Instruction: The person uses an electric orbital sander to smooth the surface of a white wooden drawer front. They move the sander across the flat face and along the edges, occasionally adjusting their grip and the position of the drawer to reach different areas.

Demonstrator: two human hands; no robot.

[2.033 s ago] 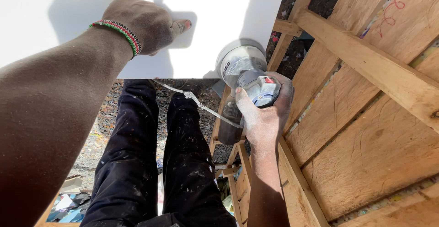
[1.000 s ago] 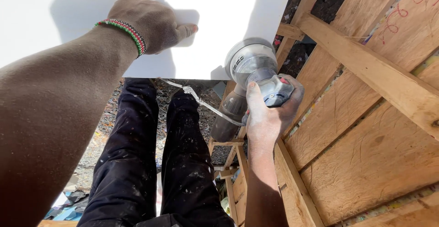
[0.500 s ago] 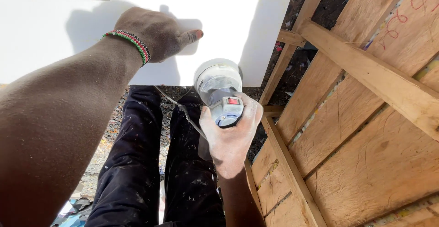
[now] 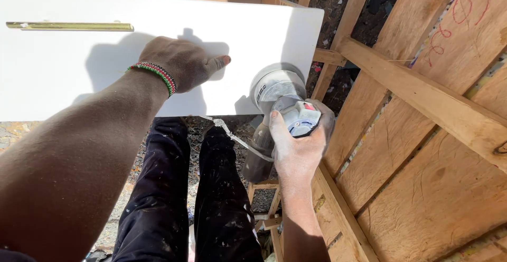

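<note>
Panel (image 4: 105,67): smooth matt white, with shiny brass-coloured metal handle (image 4: 68,26). Sander (image 4: 282,101): dusty grey plastic. Planks (image 4: 422,151): rough bare wood. Wristband (image 4: 156,74): beaded. Trousers (image 4: 158,198): black cloth, paint-speckled.

We see hard, bright sunlight: the white panel (image 4: 63,67) glares almost blown out, and the left hand (image 4: 182,61) throws a crisp dark shadow on it. Focus stays sharp, though the near forearm (image 4: 74,156) looms stretched at the frame's lower left.
</note>
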